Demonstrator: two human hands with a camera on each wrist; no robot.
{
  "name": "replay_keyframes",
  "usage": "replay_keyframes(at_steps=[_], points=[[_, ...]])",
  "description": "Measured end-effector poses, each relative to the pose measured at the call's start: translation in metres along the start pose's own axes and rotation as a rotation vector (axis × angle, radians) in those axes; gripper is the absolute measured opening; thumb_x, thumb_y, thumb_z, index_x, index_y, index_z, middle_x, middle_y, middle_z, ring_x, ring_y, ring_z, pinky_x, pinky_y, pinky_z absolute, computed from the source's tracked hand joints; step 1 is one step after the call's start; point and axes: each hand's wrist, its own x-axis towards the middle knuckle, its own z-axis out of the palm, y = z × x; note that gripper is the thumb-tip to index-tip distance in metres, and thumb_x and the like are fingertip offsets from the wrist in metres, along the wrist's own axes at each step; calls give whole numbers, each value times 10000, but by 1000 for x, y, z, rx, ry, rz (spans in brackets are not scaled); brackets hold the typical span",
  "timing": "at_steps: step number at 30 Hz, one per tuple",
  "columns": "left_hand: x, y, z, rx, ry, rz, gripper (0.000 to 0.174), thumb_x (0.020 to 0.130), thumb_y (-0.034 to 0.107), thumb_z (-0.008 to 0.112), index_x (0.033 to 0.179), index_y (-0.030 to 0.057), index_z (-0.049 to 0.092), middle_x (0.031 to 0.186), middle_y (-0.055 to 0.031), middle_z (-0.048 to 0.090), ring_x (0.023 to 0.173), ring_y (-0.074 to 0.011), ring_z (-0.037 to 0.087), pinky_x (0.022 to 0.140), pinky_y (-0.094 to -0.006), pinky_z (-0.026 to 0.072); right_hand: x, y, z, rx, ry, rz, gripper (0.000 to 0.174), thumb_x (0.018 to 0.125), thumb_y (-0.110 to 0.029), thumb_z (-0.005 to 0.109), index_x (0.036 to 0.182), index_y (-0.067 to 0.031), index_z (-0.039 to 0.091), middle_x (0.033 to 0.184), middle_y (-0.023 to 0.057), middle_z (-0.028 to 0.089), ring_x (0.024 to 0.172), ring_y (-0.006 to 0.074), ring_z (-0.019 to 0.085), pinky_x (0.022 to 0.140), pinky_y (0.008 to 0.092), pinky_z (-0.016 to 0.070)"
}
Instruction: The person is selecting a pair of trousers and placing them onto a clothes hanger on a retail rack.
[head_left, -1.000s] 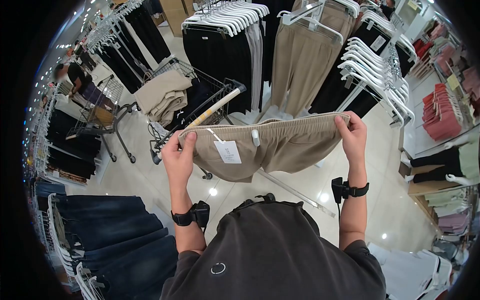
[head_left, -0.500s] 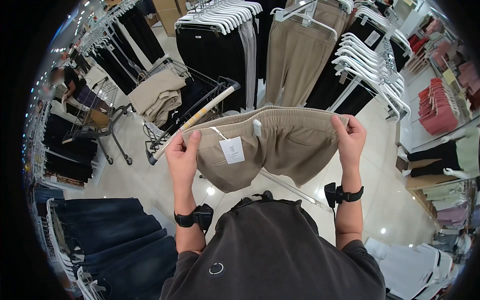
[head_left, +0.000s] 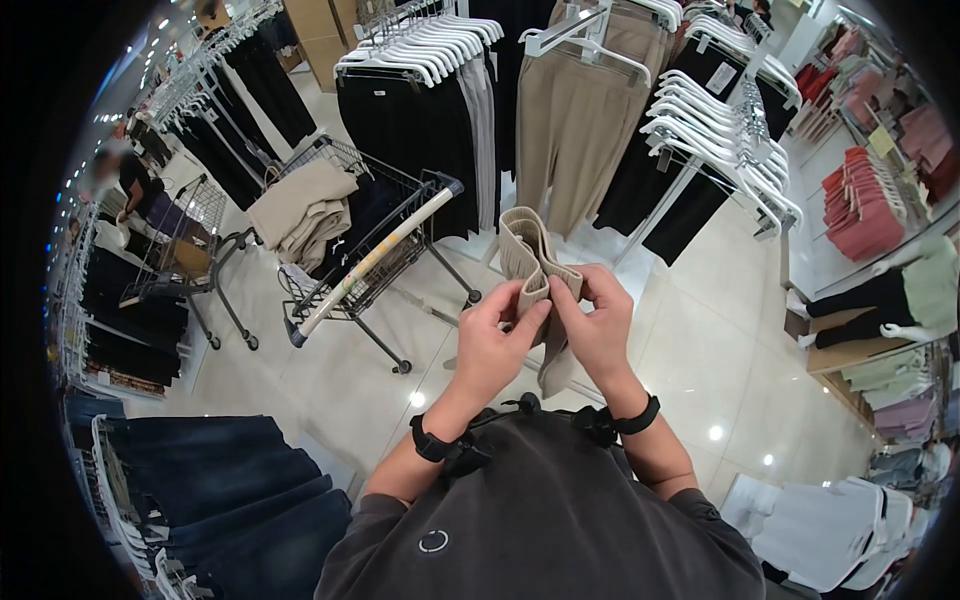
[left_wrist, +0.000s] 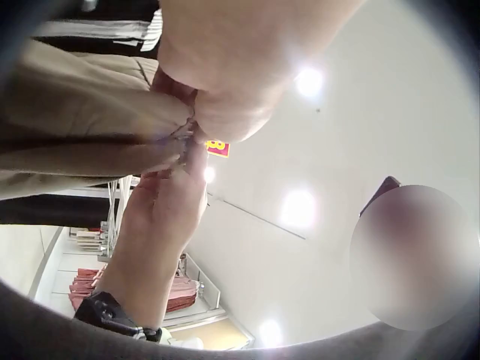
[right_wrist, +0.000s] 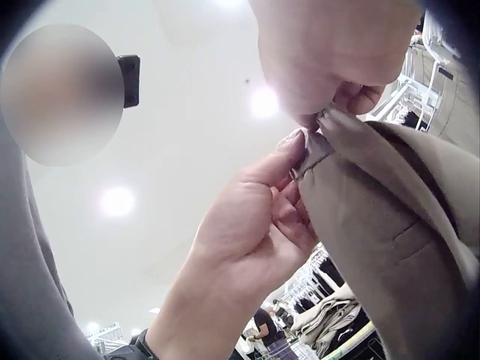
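Note:
A pair of beige pants (head_left: pixel 520 240) with an elastic waistband hangs in front of the chest, its waistband bunched into folds. My left hand (head_left: pixel 492 338) pinches one end of the waistband between thumb and fingers. Close beside it, my right hand (head_left: pixel 597 325) pinches the other end. The two thumbs almost meet at the top edge. In the right wrist view, the cloth of the pants (right_wrist: pixel 367 225) drapes away from both hands, a pocket slit showing. The left wrist view has the fingertips together at the waistband and the pants (left_wrist: pixel 82 112) extending to the left.
A shopping cart (head_left: pixel 375 262) with folded beige clothing (head_left: pixel 305 205) stands ahead on the left. Black pants (head_left: pixel 405 150) and beige trousers (head_left: pixel 575 120) hang ahead. White hangers (head_left: pixel 720 150) jut out on the right, jeans (head_left: pixel 220 490) hang near left, and another person (head_left: pixel 135 180) stands far left.
The waistband was stretched wide between both hands, with a white tag showing. Both hands have since come together at the middle, folding the waistband; the tag is now hidden.

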Motion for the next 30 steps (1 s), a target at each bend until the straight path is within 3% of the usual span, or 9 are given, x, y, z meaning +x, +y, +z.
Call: replay_keyframes(at_steps=[3, 9, 15, 19, 21, 24, 28, 30], points=[[2, -3, 0, 24, -14, 27, 272, 890, 95, 677, 1107, -63, 637, 870, -109, 713, 742, -101, 648, 677, -256, 515, -3, -4, -6, -104, -50, -89, 184, 825, -45, 700, 983, 45, 675, 888, 112, 645, 735, 192, 609, 666, 283, 493], [-1, -1, 2, 56, -36, -10, 269, 893, 83, 656, 1110, -74, 631, 861, -106, 712, 766, -106, 661, 698, -265, 522, -16, -1, -4, -83, -44, -71, 240, 828, -22, 683, 1057, 46, 666, 978, 138, 643, 847, 238, 646, 757, 309, 521], [-3, 6, 1, 6, -70, -60, 308, 888, 149, 692, 1104, -64, 631, 904, -132, 697, 784, -145, 646, 721, -294, 514, -30, -5, -4, -168, -103, -152, 398, 835, 5, 644, 1230, 37, 608, 1124, 173, 599, 992, 289, 620, 860, 339, 508], [-6, 2, -3, 208, -108, 6, 382, 874, 217, 721, 1123, -47, 603, 963, -150, 679, 856, -203, 649, 767, -325, 507, -37, -4, -7, -136, -187, -168, 416, 846, 16, 617, 1260, 46, 586, 1189, 200, 577, 1074, 321, 597, 924, 359, 488], [-8, 0, -4, 247, -83, -3, 403, 864, 231, 728, 1130, -38, 589, 973, -156, 670, 873, -237, 649, 774, -337, 503, -40, -2, -10, -100, -267, -112, 426, 849, 27, 601, 1274, 42, 580, 1245, 202, 567, 1146, 317, 573, 950, 354, 475], [-6, -7, -8, 345, -79, 15, 301, 881, 143, 701, 1105, -28, 596, 925, -97, 677, 823, -144, 629, 738, -289, 498, -44, 9, -18, 61, -371, -3, 434, 865, 49, 555, 1299, 35, 569, 1330, 188, 538, 1209, 297, 550, 1007, 349, 434], [-7, -9, -18, 469, -127, 84, 290, 887, 128, 658, 1122, -30, 590, 912, -148, 662, 783, -240, 642, 711, -333, 495, -51, 22, -28, 194, -528, 134, 495, 892, 56, 510, 1385, 2, 505, 1458, 150, 454, 1293, 261, 497, 1064, 351, 387], [-7, -5, -18, 476, -129, 112, 287, 890, 122, 638, 1125, -36, 587, 919, -173, 651, 794, -293, 642, 714, -354, 496, -56, 16, -28, 423, -559, 312, 568, 893, 70, 495, 1449, -16, 415, 1506, 136, 393, 1323, 254, 468, 1078, 361, 378]])
